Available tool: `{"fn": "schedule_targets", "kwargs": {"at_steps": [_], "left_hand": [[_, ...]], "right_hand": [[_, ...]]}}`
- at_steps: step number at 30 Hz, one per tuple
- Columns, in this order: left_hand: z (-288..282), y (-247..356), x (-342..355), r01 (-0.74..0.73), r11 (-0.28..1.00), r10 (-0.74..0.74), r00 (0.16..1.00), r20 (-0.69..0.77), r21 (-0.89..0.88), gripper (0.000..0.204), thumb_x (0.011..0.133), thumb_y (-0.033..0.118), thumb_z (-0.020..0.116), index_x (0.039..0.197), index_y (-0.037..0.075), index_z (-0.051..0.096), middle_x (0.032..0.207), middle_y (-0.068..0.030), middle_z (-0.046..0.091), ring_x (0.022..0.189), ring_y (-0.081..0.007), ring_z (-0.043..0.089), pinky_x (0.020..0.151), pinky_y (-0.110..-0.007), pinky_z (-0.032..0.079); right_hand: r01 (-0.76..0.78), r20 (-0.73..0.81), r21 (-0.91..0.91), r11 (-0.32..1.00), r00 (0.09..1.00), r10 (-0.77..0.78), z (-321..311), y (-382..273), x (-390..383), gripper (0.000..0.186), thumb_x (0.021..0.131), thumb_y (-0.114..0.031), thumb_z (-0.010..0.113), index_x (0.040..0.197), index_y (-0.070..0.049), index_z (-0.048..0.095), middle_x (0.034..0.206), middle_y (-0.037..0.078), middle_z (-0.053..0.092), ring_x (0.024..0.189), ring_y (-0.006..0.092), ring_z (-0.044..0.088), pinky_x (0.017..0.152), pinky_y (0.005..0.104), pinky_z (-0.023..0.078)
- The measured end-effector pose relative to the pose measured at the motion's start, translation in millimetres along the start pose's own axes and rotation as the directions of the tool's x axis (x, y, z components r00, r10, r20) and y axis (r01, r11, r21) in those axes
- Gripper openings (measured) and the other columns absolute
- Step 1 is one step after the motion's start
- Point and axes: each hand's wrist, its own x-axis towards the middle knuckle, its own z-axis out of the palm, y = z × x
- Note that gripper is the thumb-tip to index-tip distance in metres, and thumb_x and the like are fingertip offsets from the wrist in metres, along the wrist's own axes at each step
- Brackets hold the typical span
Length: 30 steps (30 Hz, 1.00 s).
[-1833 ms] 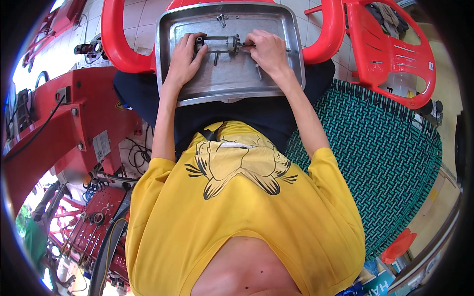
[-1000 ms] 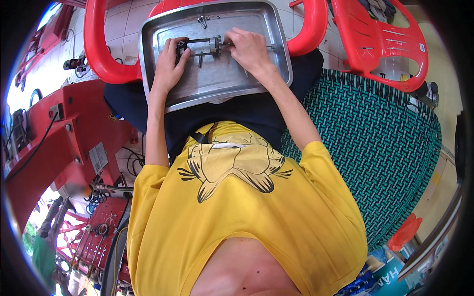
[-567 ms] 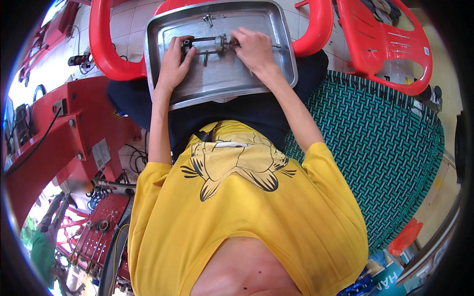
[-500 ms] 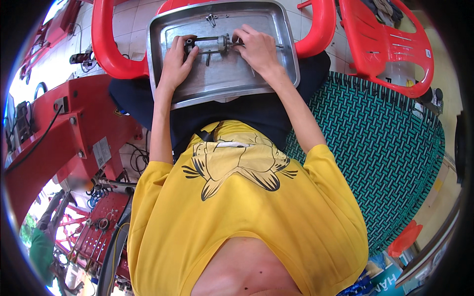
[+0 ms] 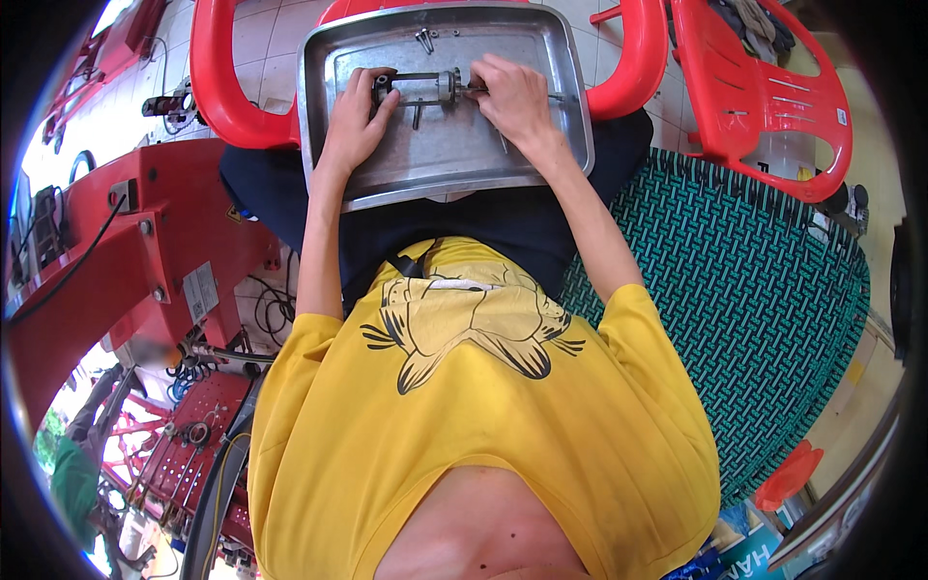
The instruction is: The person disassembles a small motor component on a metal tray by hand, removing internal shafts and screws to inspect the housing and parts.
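Observation:
A metal cylinder assembly with long tie rods (image 5: 420, 88) lies crosswise in a steel tray (image 5: 445, 164) on my lap. My left hand (image 5: 361, 121) is wrapped round its dark left end block. At the right end, my right hand (image 5: 514, 104) pinches a thin metal rod or tool (image 5: 557, 97) against the end plate; its tip is hidden by my fingers. A short dark pin (image 5: 417, 116) lies below the cylinder. A few small bolts and nuts (image 5: 424, 40) rest above it in the tray. Another thin piece (image 5: 504, 144) lies under my right hand.
Red plastic chairs stand ahead (image 5: 237, 97) and at right (image 5: 783, 97). A green woven seat (image 5: 715, 319) is beside me at right. A red metal machine (image 5: 116, 261) with cables fills the left, above a perforated red cart (image 5: 188, 464).
The view shifts slightly, so tray and hands appear a little to the right. My right fingers move slightly at the rod; my left hand keeps its grip.

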Motion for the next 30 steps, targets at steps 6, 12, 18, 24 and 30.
{"fn": "schedule_targets", "kwargs": {"at_steps": [6,12,18,24,30], "left_hand": [[-3.2,8.2,0.3,0.074,0.996,-0.073,0.997,0.029,-0.046,0.035,0.102,0.024,0.064,0.133,0.008,0.06,0.113,-0.0162,0.058,0.09,-0.0356,0.058,0.085,-0.044,0.047],[-5.3,14.2,1.1,0.123,0.992,-0.12,0.99,0.069,-0.036,0.035,0.102,0.023,0.064,0.133,0.007,0.059,0.113,-0.0165,0.058,0.09,-0.0359,0.058,0.085,-0.044,0.047],[-6.2,13.2,2.1,0.095,0.994,-0.092,0.994,0.051,-0.05,0.035,0.103,0.023,0.064,0.133,0.006,0.059,0.113,-0.0168,0.058,0.093,-0.0356,0.058,0.087,-0.043,0.046],[-8.2,14.4,0.7,0.135,0.991,-0.132,0.986,0.1,-0.017,0.035,0.106,0.025,0.062,0.133,0.004,0.056,0.118,-0.0194,0.058,0.113,-0.0373,0.06,0.098,-0.041,0.046],[-5.1,13.2,1.2,0.073,0.997,-0.072,0.996,0.044,-0.017,0.036,0.102,0.024,0.065,0.133,0.008,0.06,0.114,-0.0164,0.059,0.091,-0.0354,0.059,0.086,-0.045,0.047]], "right_hand": [[0.021,0.002,0.068,0.997,1.0,-0.021,-2.2,2.8,-3.0,0.016,0.091,-0.023,0.076,0.098,-0.009,0.074,0.092,0.009,0.07,0.091,0.0366,0.071,0.078,0.0483,0.056],[0.089,-0.027,-0.011,0.996,0.996,-0.089,2.4,8.9,-3.8,0.011,0.086,-0.016,0.077,0.095,-0.009,0.074,0.091,0.007,0.07,0.089,0.0343,0.071,0.075,0.0469,0.055],[-0.037,-0.072,0.04,0.999,0.997,0.04,5.4,-3.5,-4.7,0.01,0.078,-0.006,0.074,0.087,-0.01,0.071,0.088,0.009,0.069,0.085,0.0348,0.07,0.076,0.0465,0.055],[-0.01,0.033,0.075,0.997,0.999,0.007,-8.9,2.4,-5.2,0.013,0.088,-0.02,0.077,0.097,-0.011,0.076,0.088,0.008,0.07,0.091,0.0346,0.071,0.078,0.0468,0.056],[0.096,0.001,-0.021,0.995,0.995,-0.096,-3.0,10.5,-3.1,0.012,0.09,-0.021,0.075,0.094,-0.01,0.077,0.088,0.007,0.072,0.092,0.0303,0.071,0.078,0.0445,0.057]]}}
